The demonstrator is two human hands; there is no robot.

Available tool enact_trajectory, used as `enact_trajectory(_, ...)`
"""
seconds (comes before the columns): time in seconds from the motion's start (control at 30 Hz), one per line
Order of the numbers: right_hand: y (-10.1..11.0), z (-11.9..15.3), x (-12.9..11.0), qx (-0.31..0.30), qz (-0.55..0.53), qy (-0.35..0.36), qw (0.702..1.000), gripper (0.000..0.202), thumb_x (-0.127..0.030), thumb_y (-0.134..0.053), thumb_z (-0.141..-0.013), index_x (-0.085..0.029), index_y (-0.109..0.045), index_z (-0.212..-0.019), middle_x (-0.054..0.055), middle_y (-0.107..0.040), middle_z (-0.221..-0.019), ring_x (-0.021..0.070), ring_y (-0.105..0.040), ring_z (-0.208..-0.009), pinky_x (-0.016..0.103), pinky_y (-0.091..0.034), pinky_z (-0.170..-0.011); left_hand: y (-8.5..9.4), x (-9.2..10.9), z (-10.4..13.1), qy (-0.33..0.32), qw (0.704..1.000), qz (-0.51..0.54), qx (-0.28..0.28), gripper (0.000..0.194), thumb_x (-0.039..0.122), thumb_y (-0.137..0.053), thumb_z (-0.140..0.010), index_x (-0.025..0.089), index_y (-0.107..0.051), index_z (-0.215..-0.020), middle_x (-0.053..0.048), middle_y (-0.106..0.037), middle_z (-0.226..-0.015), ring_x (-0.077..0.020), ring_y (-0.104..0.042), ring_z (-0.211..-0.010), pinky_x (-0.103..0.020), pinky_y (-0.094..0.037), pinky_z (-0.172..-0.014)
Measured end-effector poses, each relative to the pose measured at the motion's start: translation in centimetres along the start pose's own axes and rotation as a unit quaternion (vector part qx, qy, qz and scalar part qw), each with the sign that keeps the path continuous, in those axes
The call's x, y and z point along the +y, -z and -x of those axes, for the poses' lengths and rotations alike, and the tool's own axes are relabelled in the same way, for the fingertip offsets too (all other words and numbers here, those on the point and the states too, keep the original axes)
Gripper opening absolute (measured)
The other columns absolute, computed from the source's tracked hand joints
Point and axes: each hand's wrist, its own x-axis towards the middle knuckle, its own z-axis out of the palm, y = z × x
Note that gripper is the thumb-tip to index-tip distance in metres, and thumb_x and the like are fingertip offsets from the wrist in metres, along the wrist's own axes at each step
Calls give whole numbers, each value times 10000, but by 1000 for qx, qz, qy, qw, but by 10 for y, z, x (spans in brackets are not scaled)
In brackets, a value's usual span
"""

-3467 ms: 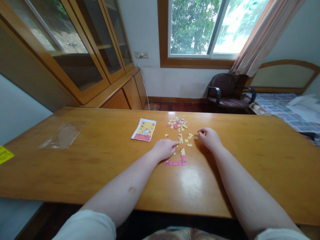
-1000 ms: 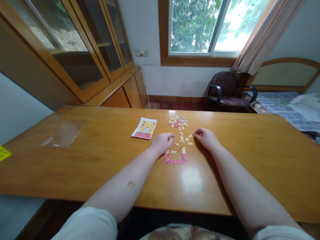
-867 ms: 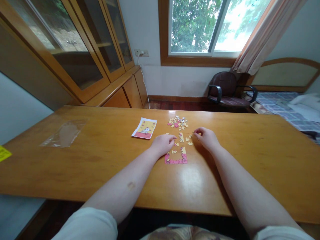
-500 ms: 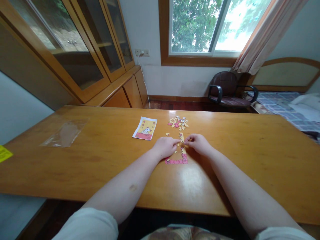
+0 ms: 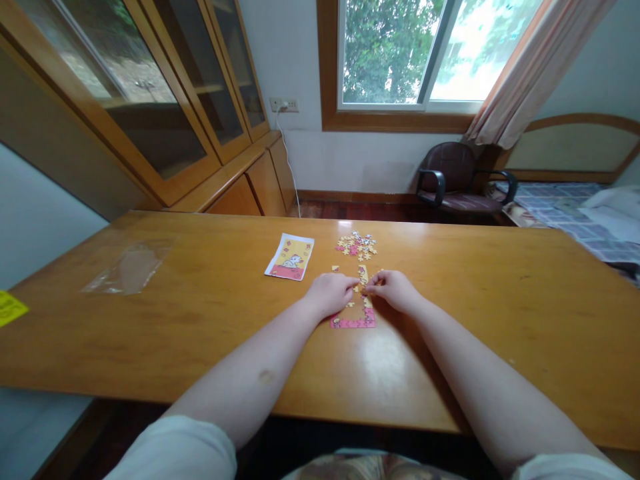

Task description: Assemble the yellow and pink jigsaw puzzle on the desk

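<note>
Before me on the wooden table (image 5: 320, 380) lies a partly assembled jigsaw puzzle (image 5: 353, 323), with a pink bottom row and a right side running up in pink and yellow. My left hand (image 5: 331, 293) lies over its left side, index finger stretched toward the right column; the hand covers part of the puzzle. At the right column, my right hand (image 5: 393, 291) pinches a small puzzle piece, mostly hidden by the fingertips. Loose yellow pieces (image 5: 351, 305) sit inside the outline. Above the left hand is a single yellow piece (image 5: 335, 268).
Beyond the puzzle is a pile of loose pieces (image 5: 354, 248). A picture card (image 5: 290, 257) with a white cartoon animal lies to its left. Farther left are a clear plastic bag (image 5: 131, 268) and a yellow label (image 5: 11, 307). An office chair (image 5: 453, 177) stands behind the table.
My right hand has shifted slightly down and left along the puzzle's right column. The left hand stays almost in place.
</note>
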Motion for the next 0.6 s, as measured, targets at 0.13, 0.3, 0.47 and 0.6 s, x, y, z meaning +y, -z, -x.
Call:
enact_trajectory(0.13, -1, 0, -2, 23, 44, 6, 999, 123, -300, -687, -713, -182, -717, -730, -4, -637, -624, 130, -522, -591, 241, -356, -564, 0, 0, 0, 1, 1000, -2, 1, 366, 285, -454, -890, 335, -648, -1196, -17, -729, -1061, -213, -671, -946, -309, -502, -806)
enact_trajectory(0.3, -2, -1, 0, 47, 80, 38, 995, 102, -288, -680, -739, -193, -717, -738, 15, -666, -725, 142, -556, -662, 247, -385, -621, 1, 1, 1, 0, 1000, -1, -2, 367, 285, -447, -895, 330, -644, -1201, -22, -726, -1066, -210, -670, -948, -306, -500, -816)
enact_trajectory(0.47, -3, -1, -1, 54, 99, 49, 992, 70, -257, -678, -756, -198, -714, -748, 28, -686, -799, 156, -590, -744, 248, -406, -675, 2, 2, 1, 5, 1000, 5, -15, 378, 270, -446, -894, 332, -636, -1215, -28, -721, -1084, -213, -668, -965, -311, -498, -836)
enact_trajectory(0.6, -3, -1, -2, 62, 112, 57, 990, 54, -240, -681, -765, -197, -712, -753, 38, -692, -839, 166, -606, -813, 251, -415, -729, 2, 3, 0, 5, 1000, 2, -19, 386, 263, -452, -887, 338, -634, -1220, -28, -722, -1082, -213, -668, -965, -313, -499, -842)
